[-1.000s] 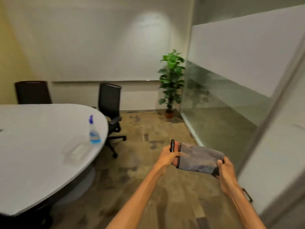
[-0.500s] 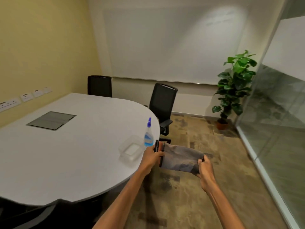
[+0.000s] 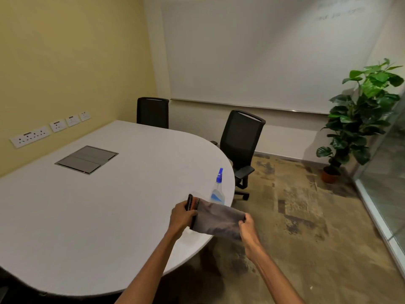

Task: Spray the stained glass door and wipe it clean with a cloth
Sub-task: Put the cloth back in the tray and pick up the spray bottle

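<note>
A folded grey cloth [image 3: 218, 219] with a dark and orange edge is stretched between both hands over the table's right edge. My left hand [image 3: 182, 217] grips its left end and my right hand [image 3: 247, 224] pinches its right end. A clear spray bottle [image 3: 218, 189] with blue liquid and a blue nozzle stands upright on the white table [image 3: 109, 205], just behind the cloth. A strip of the glass wall [image 3: 388, 183] shows at the far right edge. The clear plastic box seen earlier is hidden behind my hands and the cloth.
Two black office chairs [image 3: 241, 139] [image 3: 152, 111] stand at the table's far side. A potted plant [image 3: 359, 119] sits in the right corner beside the glass. A grey cable hatch [image 3: 86, 159] is set in the tabletop. Patterned carpet [image 3: 302, 216] lies to the right.
The view has swung left from the glass wall toward the table. Both hands, still holding the cloth, have come over the table's edge near the spray bottle.
</note>
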A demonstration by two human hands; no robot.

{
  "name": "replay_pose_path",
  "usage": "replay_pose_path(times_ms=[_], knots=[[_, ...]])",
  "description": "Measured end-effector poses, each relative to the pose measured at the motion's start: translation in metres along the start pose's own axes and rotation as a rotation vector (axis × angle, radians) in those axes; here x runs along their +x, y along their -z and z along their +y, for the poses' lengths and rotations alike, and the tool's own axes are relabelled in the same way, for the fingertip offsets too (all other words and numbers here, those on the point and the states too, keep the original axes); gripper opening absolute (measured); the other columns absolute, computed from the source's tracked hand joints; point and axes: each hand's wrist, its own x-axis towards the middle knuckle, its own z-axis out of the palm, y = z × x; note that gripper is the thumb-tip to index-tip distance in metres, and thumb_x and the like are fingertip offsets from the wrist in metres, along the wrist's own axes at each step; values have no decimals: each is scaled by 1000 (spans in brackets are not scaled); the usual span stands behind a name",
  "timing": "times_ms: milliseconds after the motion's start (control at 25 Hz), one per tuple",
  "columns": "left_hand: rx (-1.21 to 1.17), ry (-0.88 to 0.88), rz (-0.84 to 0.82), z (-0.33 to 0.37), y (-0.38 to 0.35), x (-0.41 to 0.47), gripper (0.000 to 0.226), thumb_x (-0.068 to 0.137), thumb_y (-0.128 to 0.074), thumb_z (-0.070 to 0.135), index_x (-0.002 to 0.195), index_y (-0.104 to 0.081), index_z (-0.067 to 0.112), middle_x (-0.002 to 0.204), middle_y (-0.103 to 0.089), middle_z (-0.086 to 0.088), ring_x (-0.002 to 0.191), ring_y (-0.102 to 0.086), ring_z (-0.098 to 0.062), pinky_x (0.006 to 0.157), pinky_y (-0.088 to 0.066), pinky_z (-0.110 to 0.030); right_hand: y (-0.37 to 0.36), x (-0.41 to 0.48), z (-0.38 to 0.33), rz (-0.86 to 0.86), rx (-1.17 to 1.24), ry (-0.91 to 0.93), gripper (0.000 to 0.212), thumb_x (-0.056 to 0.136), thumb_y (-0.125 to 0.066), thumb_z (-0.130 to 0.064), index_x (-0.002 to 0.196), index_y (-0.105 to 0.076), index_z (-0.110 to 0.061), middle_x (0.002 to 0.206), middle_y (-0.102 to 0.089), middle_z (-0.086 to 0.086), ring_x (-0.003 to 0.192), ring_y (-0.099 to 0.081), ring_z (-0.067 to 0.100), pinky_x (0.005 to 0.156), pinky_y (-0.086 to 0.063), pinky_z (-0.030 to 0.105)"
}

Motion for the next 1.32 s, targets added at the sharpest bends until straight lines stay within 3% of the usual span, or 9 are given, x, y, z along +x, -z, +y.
replay_pose_path(times_ms=[80,240,360,520,680,800,920,1160,1320], knots=[[28,41,13,2,2,29,24,88,-69,12,112,-68,14,105,-71,-10,91,-66,-24,77,-57,-32,-16,31,-6,-49,-1,-29,34,106,-37,-12,139,-44,-14,136,-54,9,117,-58,26,97,-52,44],[89,89,59,-12,-4,89,25,75,-69,19,100,-68,20,99,-75,-11,92,-70,-29,83,-61,-44,-47,92,-6,-92,44,-108,25,106,-38,-17,128,-50,-17,131,-57,9,119,-59,26,94,-53,40],[171,136,90,-23,-12,125,21,83,-69,11,104,-70,14,94,-73,-7,85,-68,-27,73,-56,-36,-73,122,-5,-69,155,-255,22,107,-37,-26,117,-54,-15,119,-62,11,115,-60,27,101,-51,44],[261,151,94,-38,-16,174,22,88,-62,10,108,-69,18,91,-68,0,82,-62,-22,74,-46,-29,-115,170,14,-103,198,-437,40,104,-45,-34,130,-51,-4,117,-61,15,110,-59,28,102,-47,43],[359,147,43,-60,-13,217,23,94,-59,16,114,-70,17,99,-71,-2,89,-65,-25,80,-45,-27,-147,181,12,-68,59,-496,43,108,-28,-28,141,-41,-5,141,-50,19,127,-51,34,107,-43,43],[426,113,-10,-76,-9,244,25,98,-58,21,121,-69,17,112,-74,-6,102,-69,-28,83,-46,-26,-165,190,14,-33,12,-488,44,109,-22,-23,145,-39,-5,142,-50,18,129,-51,33,110,-43,42],[463,99,-57,-92,-6,268,27,100,-57,28,122,-69,18,114,-74,-6,103,-70,-28,92,-54,-31,-184,196,16,-22,50,-527,46,109,-21,-27,147,-37,-6,142,-50,21,129,-51,35,108,-41,43],[503,65,-141,-108,-4,287,28,100,-56,26,123,-68,16,113,-71,-9,105,-68,-30,85,-48,-28,-208,202,22,17,79,-572,46,110,-22,-28,150,-31,-9,145,-46,22,129,-50,37,110,-42,46],[551,100,-193,-117,-2,287,32,101,-55,26,129,-65,13,119,-68,-11,111,-66,-30,93,-49,-31,-215,201,25,-25,69,-565,45,110,-25,-29,150,-36,-11,146,-47,18,131,-50,35,112,-42,44]])
